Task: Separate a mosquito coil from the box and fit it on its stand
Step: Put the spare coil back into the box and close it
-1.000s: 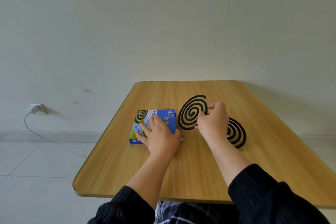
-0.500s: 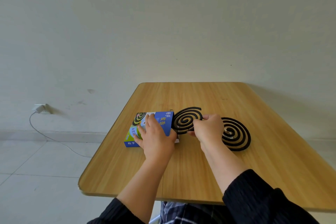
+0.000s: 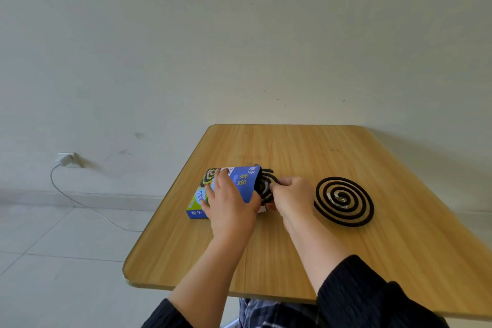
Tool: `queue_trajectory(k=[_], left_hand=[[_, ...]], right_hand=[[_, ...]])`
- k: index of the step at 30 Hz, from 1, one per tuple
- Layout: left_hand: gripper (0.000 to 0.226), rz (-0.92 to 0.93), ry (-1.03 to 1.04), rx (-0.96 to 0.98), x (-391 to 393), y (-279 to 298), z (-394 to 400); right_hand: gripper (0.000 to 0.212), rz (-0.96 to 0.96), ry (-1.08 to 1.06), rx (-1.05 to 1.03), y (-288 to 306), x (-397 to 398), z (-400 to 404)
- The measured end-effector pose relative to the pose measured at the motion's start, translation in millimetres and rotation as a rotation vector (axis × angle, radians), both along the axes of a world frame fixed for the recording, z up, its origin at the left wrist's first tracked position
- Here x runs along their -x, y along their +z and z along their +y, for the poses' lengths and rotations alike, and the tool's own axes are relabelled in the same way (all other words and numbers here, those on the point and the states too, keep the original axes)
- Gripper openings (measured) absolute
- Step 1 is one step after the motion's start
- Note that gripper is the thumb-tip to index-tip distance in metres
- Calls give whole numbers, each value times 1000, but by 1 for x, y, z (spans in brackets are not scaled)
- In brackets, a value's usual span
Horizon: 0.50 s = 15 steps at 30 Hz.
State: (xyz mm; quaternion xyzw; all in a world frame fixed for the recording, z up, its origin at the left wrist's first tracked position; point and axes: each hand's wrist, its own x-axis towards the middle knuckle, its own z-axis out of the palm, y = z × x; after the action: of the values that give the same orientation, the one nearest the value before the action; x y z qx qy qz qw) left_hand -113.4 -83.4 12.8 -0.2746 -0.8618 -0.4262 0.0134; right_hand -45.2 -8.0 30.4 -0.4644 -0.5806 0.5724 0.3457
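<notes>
A blue mosquito-coil box (image 3: pixel 241 181) lies on the wooden table (image 3: pixel 292 146) with its open end facing right. My left hand (image 3: pixel 230 205) rests on top of the box, thumb at the open end. My right hand (image 3: pixel 290 196) pinches a black coil (image 3: pixel 265 185) that is partly inside the box mouth. A second black spiral coil (image 3: pixel 343 201) sits to the right on a small metal stand (image 3: pixel 338 196), whose plate shows through the spiral's centre.
The table's front edge (image 3: pixel 213 289) is close to my body. A pale wall stands behind the table. On the left, a white plug and cable (image 3: pixel 66 160) run along the tiled floor.
My right hand carried the black coil down and left, from upright in the air to the box's open end, where it now sits partly inside. My left hand stayed on the box.
</notes>
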Motion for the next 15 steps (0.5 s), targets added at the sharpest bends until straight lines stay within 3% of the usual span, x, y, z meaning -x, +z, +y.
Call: queue_trajectory(k=[10, 15], left_hand=[[71, 106, -18, 96, -8, -9, -2], [72, 139, -25, 147, -6, -14, -4]], right_hand=[[29, -206, 275, -2, -7, 9, -6], [32, -255, 263, -95, -11, 7, -4]])
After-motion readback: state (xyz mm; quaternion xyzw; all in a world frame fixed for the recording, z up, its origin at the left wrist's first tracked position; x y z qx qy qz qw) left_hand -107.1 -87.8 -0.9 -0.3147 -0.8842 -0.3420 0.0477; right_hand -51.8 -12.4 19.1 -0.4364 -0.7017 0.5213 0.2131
